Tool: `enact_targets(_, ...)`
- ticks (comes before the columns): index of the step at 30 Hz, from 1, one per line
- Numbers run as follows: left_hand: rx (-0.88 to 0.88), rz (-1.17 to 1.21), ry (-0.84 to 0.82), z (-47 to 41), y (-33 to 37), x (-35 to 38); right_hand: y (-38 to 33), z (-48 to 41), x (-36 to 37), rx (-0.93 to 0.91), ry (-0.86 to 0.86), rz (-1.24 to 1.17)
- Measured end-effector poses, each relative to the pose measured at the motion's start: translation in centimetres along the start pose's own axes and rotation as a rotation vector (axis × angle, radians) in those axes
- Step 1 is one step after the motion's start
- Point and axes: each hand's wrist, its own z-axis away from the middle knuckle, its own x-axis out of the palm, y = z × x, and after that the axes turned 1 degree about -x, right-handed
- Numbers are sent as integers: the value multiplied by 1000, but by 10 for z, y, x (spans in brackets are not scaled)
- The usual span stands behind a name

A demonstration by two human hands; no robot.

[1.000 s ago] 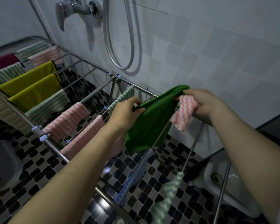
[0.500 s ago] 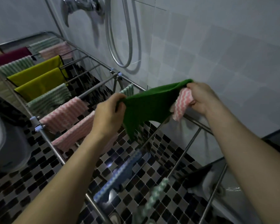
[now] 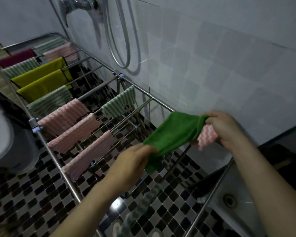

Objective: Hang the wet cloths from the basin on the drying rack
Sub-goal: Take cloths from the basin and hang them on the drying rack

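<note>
A green cloth (image 3: 173, 134) is stretched between my two hands above the right part of the metal drying rack (image 3: 58, 161). My left hand (image 3: 132, 165) grips its near lower corner. My right hand (image 3: 224, 129) grips its far corner together with a pink-and-white striped cloth (image 3: 207, 137) that bunches under the fingers. The rack's rails carry several hung cloths: pink striped (image 3: 67, 117), green striped (image 3: 120, 105), yellow (image 3: 41, 82) and dark red (image 3: 15, 57). No basin with cloths is in sight.
A tiled wall with a shower hose (image 3: 121, 40) and tap (image 3: 79, 6) runs close behind the rack. A grey rounded tub or bin (image 3: 9, 142) stands at the left. A squat pan with a drain (image 3: 229, 199) lies at the lower right. The floor has black-and-white mosaic tiles (image 3: 24, 194).
Both hands have moved the green cloth rightward and lower along the rack and pulled it out flatter. The view has shifted, showing more of the hung cloths at left.
</note>
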Motion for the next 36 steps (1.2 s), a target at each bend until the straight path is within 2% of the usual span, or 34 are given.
enact_targets(2, -43, -139, -106, 4, 1, 22, 3, -2, -6, 25, -1, 107)
enact_targets(4, -64, -298, -200, 4, -1, 44, 1, -1, -7, -31, 26, 207)
enact_targets(6, -113, -351, -302, 2, -8, 58, -1, -3, -4, -76, 41, 297)
enact_targets(10, -245, -417, -503, 1, -17, 70, -8, -3, 11, 14, -185, 363)
enact_targets(14, -335, -458, -658, -5, -16, 67, -32, -6, 15, 86, -324, 411)
enact_targets(16, -352, -404, -577, -10, -17, 67, -43, -10, 16, 106, -360, 340)
enact_targets(19, -373, -252, -235, -14, -14, 56, -37, -22, 32, 58, -255, 397)
enact_targets(22, -475, -153, 101, -11, -20, 34, -11, -29, 55, 187, -218, 451)
enact_targets(24, -593, -89, 208, -8, -31, 23, 5, -34, 67, 269, -173, 382)
enact_targets(27, -758, 29, 160, -7, -43, 20, 19, -42, 82, 403, -111, 78)
enact_targets(30, -818, 80, 125, -8, -51, 21, 27, -46, 97, 484, -98, -200)
enact_targets(36, -779, 113, 134, -6, -51, 22, 38, -51, 109, 483, 24, -347)
